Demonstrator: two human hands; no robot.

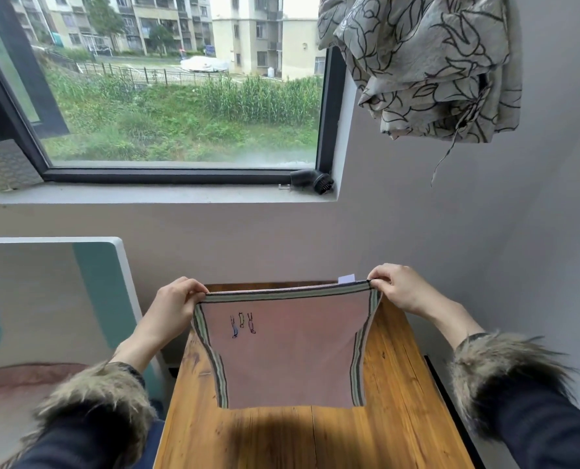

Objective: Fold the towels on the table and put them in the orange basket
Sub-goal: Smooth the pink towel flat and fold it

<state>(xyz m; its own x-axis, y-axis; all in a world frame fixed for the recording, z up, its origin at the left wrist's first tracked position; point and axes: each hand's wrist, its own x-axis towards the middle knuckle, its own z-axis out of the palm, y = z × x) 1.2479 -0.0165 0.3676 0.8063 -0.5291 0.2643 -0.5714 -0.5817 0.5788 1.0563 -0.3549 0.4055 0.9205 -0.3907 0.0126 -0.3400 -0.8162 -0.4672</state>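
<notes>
Pink towel point(288, 353), lower centre of the frame, held up and spread flat, hanging from its two top corners. Bordered along the top and both sides with grey, green and white stripes; three small embroidered figures in the upper left part of the pink field; a small white tag standing up at the top edge near the right corner. Top edge stretched nearly straight, sides narrowing downward, bottom edge straight, hanging in front of the wooden table point(400, 418), which fills the bottom centre of the frame. Contact between bottom edge and tabletop impossible to tell. Orange basket out of sight.
</notes>
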